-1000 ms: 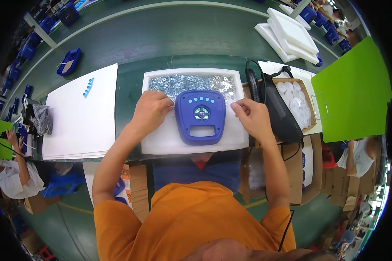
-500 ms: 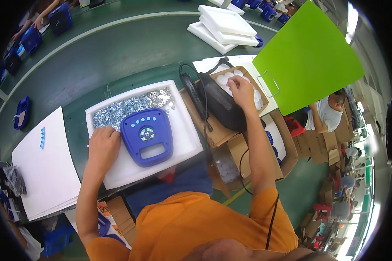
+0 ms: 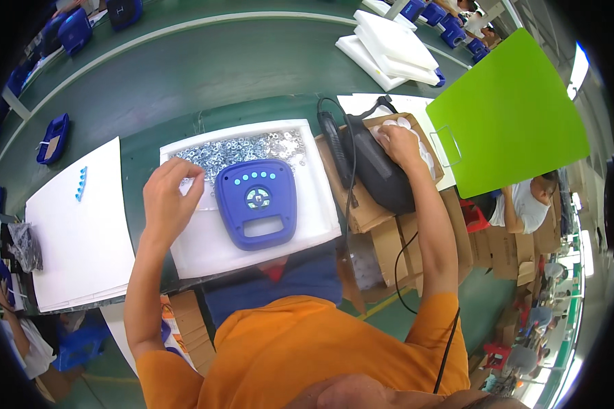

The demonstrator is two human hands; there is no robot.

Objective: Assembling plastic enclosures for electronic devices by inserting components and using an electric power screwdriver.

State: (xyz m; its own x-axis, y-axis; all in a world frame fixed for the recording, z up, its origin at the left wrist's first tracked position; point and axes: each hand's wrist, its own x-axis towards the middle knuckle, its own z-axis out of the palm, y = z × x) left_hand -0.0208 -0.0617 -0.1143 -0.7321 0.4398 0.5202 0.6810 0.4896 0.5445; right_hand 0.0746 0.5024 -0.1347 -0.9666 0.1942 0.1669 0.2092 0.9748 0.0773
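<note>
A blue plastic housing (image 3: 255,204), with a row of light-blue buttons, a round keypad and a handle slot, lies on a white foam tray (image 3: 316,225). Behind it, the tray holds many small metal washers or nuts (image 3: 232,152). My left hand (image 3: 170,201) hovers over the tray's left edge, thumb and fingertips pinched together; anything between them is too small to make out. At the right, my right hand (image 3: 401,146) reaches into a cardboard box (image 3: 432,140) of white round discs (image 3: 404,123), its fingers bent among them. What those fingertips grip is hidden.
A black pouch (image 3: 378,167) with a cable lies between tray and box. White boards (image 3: 82,232) carry a blue button strip (image 3: 82,184) at left. A green panel (image 3: 512,116) stands at right. Foam sheets (image 3: 392,44) are stacked beyond; a person (image 3: 525,208) sits at right.
My left hand has risen from beside the housing and pulled slightly away from it, thumb now showing. My right hand stays at the disc box, its fingers lower among the discs. The whole view has shifted.
</note>
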